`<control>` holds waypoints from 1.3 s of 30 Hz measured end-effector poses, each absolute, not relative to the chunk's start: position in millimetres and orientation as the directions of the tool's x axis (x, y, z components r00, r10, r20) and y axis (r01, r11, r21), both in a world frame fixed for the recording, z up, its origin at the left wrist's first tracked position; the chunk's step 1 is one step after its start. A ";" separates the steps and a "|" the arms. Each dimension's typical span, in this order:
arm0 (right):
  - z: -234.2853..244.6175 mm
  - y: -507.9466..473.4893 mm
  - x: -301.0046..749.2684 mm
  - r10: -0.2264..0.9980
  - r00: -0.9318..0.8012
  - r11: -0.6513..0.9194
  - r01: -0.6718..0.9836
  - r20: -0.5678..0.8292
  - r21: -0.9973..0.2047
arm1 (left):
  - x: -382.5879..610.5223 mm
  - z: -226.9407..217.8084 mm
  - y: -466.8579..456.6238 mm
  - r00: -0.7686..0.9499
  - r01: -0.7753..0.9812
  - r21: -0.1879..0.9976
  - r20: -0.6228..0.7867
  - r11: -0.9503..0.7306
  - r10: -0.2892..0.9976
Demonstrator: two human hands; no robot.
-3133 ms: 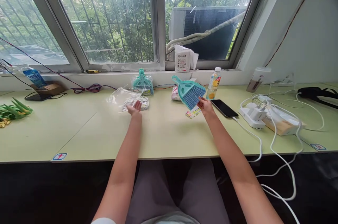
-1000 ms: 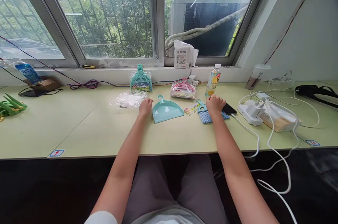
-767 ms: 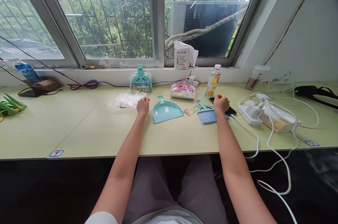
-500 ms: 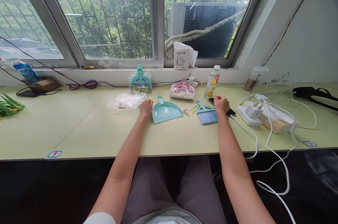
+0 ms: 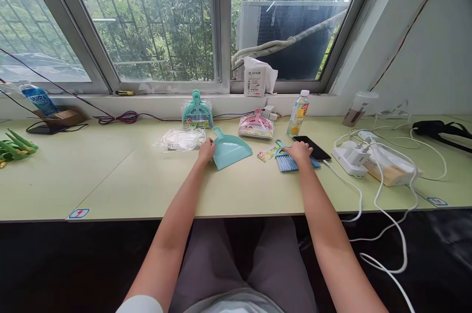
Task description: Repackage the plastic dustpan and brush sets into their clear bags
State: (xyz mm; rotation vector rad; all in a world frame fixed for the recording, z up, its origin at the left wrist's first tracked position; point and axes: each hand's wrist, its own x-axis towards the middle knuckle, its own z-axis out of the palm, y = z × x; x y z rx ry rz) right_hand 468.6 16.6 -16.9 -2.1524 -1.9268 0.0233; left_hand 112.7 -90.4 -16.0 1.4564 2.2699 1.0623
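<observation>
- The desk (image 5: 110, 180) is pale green and runs under the window.
- The dustpan (image 5: 232, 150) is teal and sits near the middle of the desk. Its handle points away from the person, and its body is turned a little.
- The left hand (image 5: 206, 150) is at the left edge of the dustpan. Its fingers are curled on the rim, so it grasps the dustpan.
- A clear bag (image 5: 180, 139) lies left of the dustpan, just beside the left hand.
- A pink pack (image 5: 256, 126) lies behind the dustpan, to the right.
- The brush (image 5: 285, 161) lies right of the dustpan and apart from it, with its blue bristles toward the person.
- The right hand (image 5: 300, 152) rests on the right part of the brush. Its fingers are stretched out, not closed around it.
- A phone (image 5: 313, 147) lies farther right of the dustpan, close to the right fingertips.
- A small card (image 5: 267, 154) lies between the dustpan and the brush.
</observation>
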 end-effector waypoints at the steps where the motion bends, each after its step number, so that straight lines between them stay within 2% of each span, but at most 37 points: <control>1: -16.4 15.9 467.9 0.982 0.107 -0.078 0.980 0.158 -0.182 | 111.9 -16.2 -89.1 -0.510 0.633 0.740 0.175 0.229 0.842; 5: -13.9 13.0 465.8 0.996 0.008 0.007 0.986 0.087 -0.166 | 112.4 -15.0 -87.0 -0.619 0.405 0.899 0.135 0.167 0.774; 9: -9.2 10.8 465.3 0.995 0.007 0.015 0.973 0.097 -0.228 | 117.1 -9.8 -89.3 -0.643 0.238 0.970 0.122 0.046 0.756; 12: -1.3 5.2 464.1 0.977 0.025 0.040 0.954 0.212 -0.297 | 124.5 -4.4 -91.5 -0.618 0.236 0.971 0.176 -0.033 0.766; 18: 21.5 -8.7 468.7 0.929 0.003 0.112 0.951 0.371 -0.287 | 144.1 2.6 -96.5 -0.545 0.285 0.949 0.275 -0.133 0.792; 22: 31.7 -10.3 457.1 0.916 -0.145 0.325 0.814 0.373 -0.482 | 153.0 2.6 -99.2 -0.503 0.220 0.961 0.258 -0.166 0.825; 24: 32.4 -15.8 437.9 0.891 -0.180 0.413 0.700 0.416 -0.582 | 159.4 2.5 -101.3 -0.415 0.147 0.972 0.231 -0.185 0.880; 26: 29.1 -27.8 412.7 0.866 -0.157 0.455 0.643 0.475 -0.616 | 168.1 2.5 -104.4 -0.273 0.069 0.976 0.218 -0.207 0.937; 28: 22.7 -44.3 387.4 0.835 -0.188 0.507 0.629 0.517 -0.589 | 177.0 2.0 -107.8 -0.134 0.036 0.974 0.229 -0.226 0.964; 30: 15.3 -60.4 367.5 0.779 -0.199 0.552 0.667 0.595 -0.500 | 183.1 0.2 -110.2 -0.028 0.058 0.966 0.252 -0.250 0.967; 32: 9.7 -71.1 356.1 0.706 -0.220 0.600 0.691 0.674 -0.403 | 184.9 -2.3 -110.9 0.038 0.085 0.961 0.262 -0.264 0.964; 34: 7.4 -73.7 353.2 0.666 -0.246 0.643 0.668 0.704 -0.375 | 183.9 -4.4 -110.6 0.076 0.083 0.964 0.247 -0.253 0.966; 36: 8.3 -69.3 356.7 0.690 -0.252 0.666 0.589 0.679 -0.458 | 182.8 -5.0 -110.7 0.095 0.072 0.971 0.221 -0.228 0.971; 39: 12.7 -57.6 367.4 0.805 -0.305 0.592 0.372 0.508 -0.715 | 184.2 -2.6 -112.8 0.111 0.067 0.976 0.199 -0.207 0.974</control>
